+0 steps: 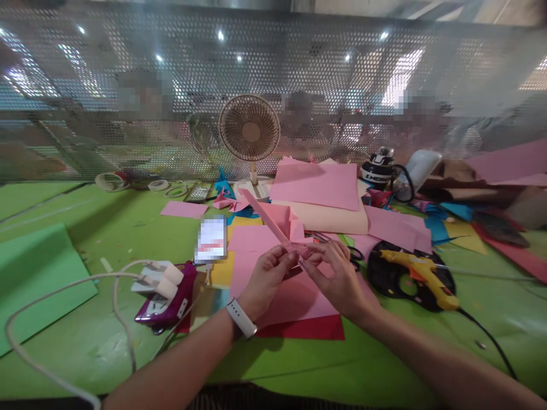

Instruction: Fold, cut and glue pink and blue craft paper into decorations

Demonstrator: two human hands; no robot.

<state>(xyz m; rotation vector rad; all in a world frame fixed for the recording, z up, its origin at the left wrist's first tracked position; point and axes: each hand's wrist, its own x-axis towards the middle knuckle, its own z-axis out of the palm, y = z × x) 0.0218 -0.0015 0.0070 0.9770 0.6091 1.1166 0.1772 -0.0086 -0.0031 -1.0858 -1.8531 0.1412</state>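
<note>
I had the folded pink strip (268, 219) held up over the table, its near end caught between both hands and its length slanting away up and to the left, well clear of my fingers. My left hand (268, 276) was closed on that near end, thumb and fingertips pressed onto the paper. My right hand (337, 279) met it from the other side, fingertips pinched on the same end, so the two grips nearly touched. Under the hands lay a pink sheet (294, 299) on top of a red sheet (307, 329). Scissors (355, 256) sat just beyond my right hand, a yellow glue gun (421, 270) further right, and a small fan (249, 128) stood at the back of the green table (106, 228).
</note>
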